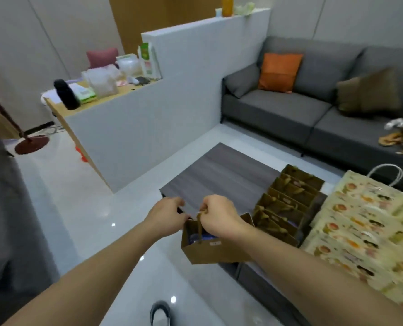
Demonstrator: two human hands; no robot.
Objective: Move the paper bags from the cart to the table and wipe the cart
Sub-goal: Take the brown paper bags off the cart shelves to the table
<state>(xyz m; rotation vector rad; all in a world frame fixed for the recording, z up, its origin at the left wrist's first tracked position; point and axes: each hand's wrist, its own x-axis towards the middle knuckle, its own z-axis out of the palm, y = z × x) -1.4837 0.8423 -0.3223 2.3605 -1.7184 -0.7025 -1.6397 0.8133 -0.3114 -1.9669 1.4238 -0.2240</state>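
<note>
A small brown paper bag hangs over the near left edge of the low grey table. My right hand pinches its twisted handles from above. My left hand is just left of the bag at the table's corner, fingers curled; whether it holds part of the bag is unclear. Several more brown paper bags stand in a row on the table to the right. The cart is not in view.
Large printed paper bags lie flat on the table's right side. A grey sofa with an orange cushion stands beyond. A white partition with a cluttered desk is at left. Glossy floor surrounds the table.
</note>
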